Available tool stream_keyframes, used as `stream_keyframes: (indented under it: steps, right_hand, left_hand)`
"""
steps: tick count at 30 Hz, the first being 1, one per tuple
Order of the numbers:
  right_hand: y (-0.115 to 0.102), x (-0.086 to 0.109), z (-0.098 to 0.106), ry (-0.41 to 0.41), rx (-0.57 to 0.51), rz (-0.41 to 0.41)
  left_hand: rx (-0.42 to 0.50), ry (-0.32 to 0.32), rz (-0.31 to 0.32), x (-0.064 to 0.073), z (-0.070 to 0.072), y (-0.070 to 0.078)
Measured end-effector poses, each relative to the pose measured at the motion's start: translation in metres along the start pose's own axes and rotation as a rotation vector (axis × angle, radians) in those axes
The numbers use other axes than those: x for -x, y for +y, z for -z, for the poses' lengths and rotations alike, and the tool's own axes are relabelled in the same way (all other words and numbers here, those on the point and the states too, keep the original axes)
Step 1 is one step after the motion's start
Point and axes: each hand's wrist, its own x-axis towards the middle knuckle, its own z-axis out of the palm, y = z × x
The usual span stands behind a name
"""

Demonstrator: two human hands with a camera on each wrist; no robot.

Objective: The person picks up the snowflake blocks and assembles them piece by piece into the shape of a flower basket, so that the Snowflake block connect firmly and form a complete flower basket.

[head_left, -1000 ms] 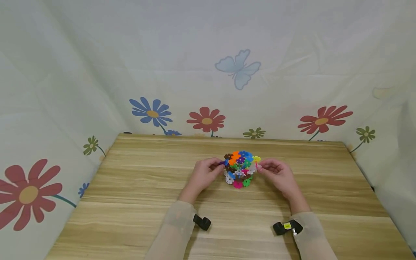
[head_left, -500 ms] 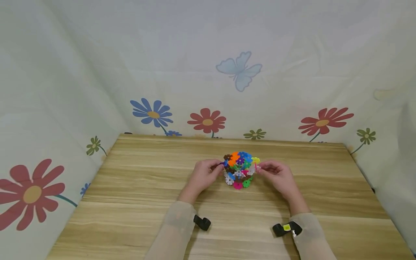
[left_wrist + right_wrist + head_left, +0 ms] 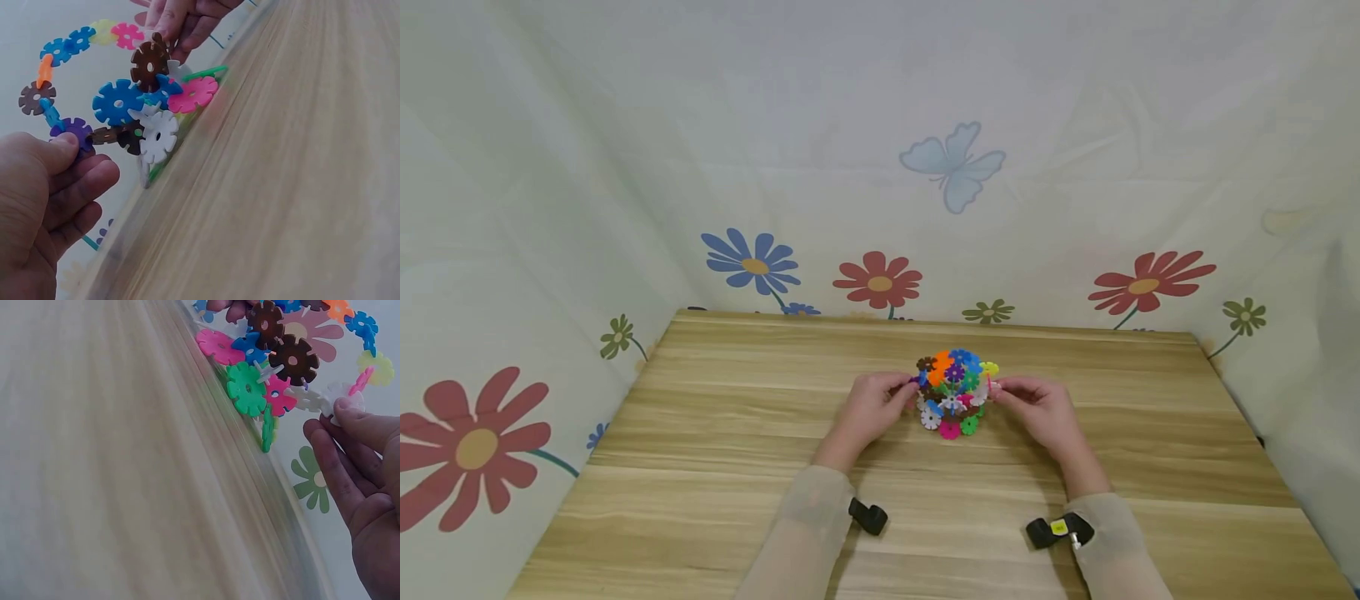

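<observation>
A basket-like build of colourful snowflake discs (image 3: 953,402) stands on the table between my two hands, with a raised loop of discs arching over its lower part. My left hand (image 3: 871,407) pinches a purple disc (image 3: 79,129) on the left side of that loop between thumb and forefinger. On the opposite side, my right hand (image 3: 1043,408) pinches a white disc (image 3: 342,395) at the loop's end, beside a pink disc (image 3: 360,381). Green discs (image 3: 246,389), brown discs (image 3: 150,67) and blue discs (image 3: 119,102) make up much of the lower ring, which is close over the wood.
The wood-grain table (image 3: 745,383) reaches back to a pale curtain (image 3: 790,108) printed with flowers and a butterfly. A black wrist camera (image 3: 868,517) sits at the left sleeve, another wrist camera (image 3: 1060,529) at the right.
The scene sits slightly lower in the head view than a second ago. Both hands keep their pinch at either side of the disc build, which stays in nearly the same place.
</observation>
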Motion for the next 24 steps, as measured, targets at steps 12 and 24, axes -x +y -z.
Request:
stream_keyframes:
  steps: [12,24]
  right_hand:
    - [0.0035,-0.0002,-0.0016,-0.005,0.080,0.014]
    - [0.0047,0.0008,-0.0022,-0.046,0.130,0.055]
  left_hand:
    - [-0.068,-0.033,-0.027,0.0000,-0.0025,-0.0006]
    - [-0.053,-0.048,-0.026,0.0011,-0.0022,-0.0036]
